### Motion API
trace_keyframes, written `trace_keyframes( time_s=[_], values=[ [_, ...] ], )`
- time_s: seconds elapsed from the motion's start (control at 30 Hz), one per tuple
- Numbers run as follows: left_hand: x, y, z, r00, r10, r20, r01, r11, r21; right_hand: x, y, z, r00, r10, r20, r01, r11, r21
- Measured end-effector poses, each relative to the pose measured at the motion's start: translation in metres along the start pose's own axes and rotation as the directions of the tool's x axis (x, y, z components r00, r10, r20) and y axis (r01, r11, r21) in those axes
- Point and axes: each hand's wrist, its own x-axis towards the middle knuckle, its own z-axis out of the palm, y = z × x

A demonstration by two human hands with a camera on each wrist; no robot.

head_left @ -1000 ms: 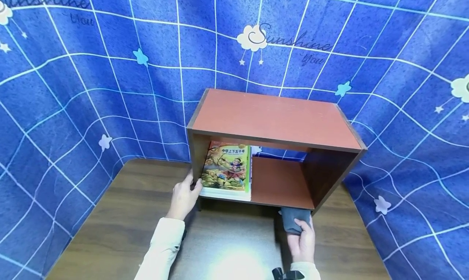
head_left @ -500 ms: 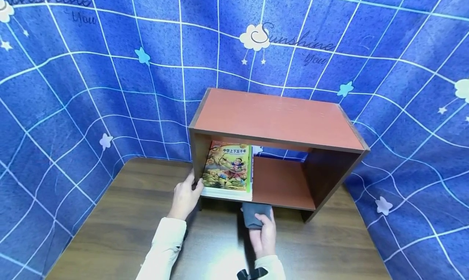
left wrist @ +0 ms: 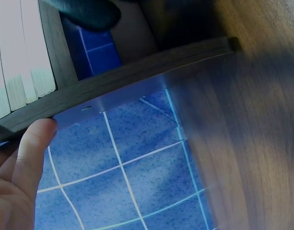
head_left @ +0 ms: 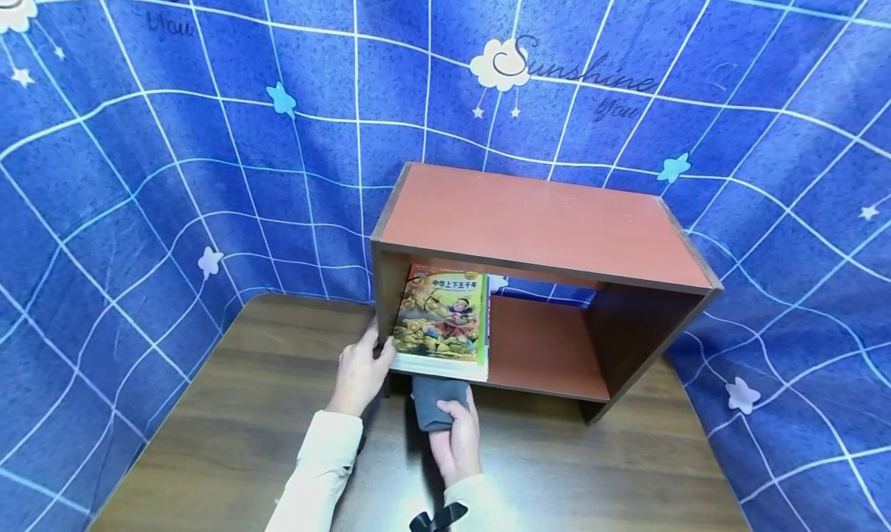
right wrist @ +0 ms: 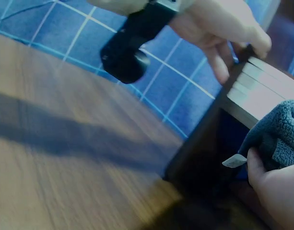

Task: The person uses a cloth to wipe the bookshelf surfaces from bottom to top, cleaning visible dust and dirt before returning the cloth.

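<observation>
A brown shelf unit with a reddish top stands on the table, a stack of books lying at the left of its compartment. The left hand grips the shelf's left side panel near the lower front; in the left wrist view that hand has its thumb at the panel's edge. A folded grey cloth is pinched by the right hand at the shelf board's front edge, below the books. The right wrist view shows the fluffy cloth with a white tag, the right hand holding it.
The wooden table extends around the shelf unit. Behind and at both sides hangs a blue curtain with a white grid, stars and clouds. A dark wrist device is on the left arm in the right wrist view.
The right hand has moved left along the shelf's front edge with the cloth, from the right end to below the books. The left hand keeps its grip; the whole head view has shifted slightly.
</observation>
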Motion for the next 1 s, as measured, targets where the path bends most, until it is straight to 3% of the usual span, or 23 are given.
trace_keyframes(
  time_s=[0.27, 0.47, 0.57, 0.63, 0.73, 0.83, 0.9, 1.0],
  values=[
    [0.000, 0.000, 0.001, 0.999, 0.032, -0.027, -0.032, 0.999, 0.003, 0.000, 0.023, 0.007, 0.998, 0.058, 0.034, -0.056, 0.996, -0.074],
    [0.000, 0.000, 0.000, 0.999, 0.031, -0.020, -0.030, 1.000, 0.005, 0.002, 0.022, -0.002, 0.993, 0.110, 0.036, -0.102, 0.979, -0.174],
    [0.000, 0.000, 0.000, 0.999, 0.028, -0.018, -0.028, 1.000, 0.004, 0.001, 0.013, -0.009, 0.994, 0.109, -0.010, -0.107, 0.942, -0.317],
    [0.000, 0.000, 0.000, 1.000, 0.026, -0.012, -0.026, 1.000, -0.003, 0.000, 0.006, -0.014, 0.995, 0.086, -0.041, -0.095, 0.891, -0.443],
    [0.000, -0.001, -0.001, 1.000, 0.026, -0.003, -0.026, 1.000, -0.011, 0.000, -0.005, -0.021, 0.996, -0.004, -0.093, -0.056, 0.768, -0.637],
    [0.000, -0.001, -0.003, 1.000, 0.023, 0.001, -0.023, 1.000, -0.017, 0.001, -0.015, -0.028, 0.982, -0.150, -0.114, -0.006, 0.576, -0.817],
    [0.000, 0.000, -0.003, 1.000, 0.022, 0.001, -0.022, 1.000, -0.016, 0.003, -0.021, -0.033, 0.968, -0.238, -0.078, 0.025, 0.403, -0.915],
    [0.000, 0.001, -0.003, 1.000, 0.022, 0.011, -0.021, 1.000, -0.014, 0.003, -0.026, -0.042, 0.952, -0.295, 0.080, 0.104, 0.067, -0.992]
  ],
)
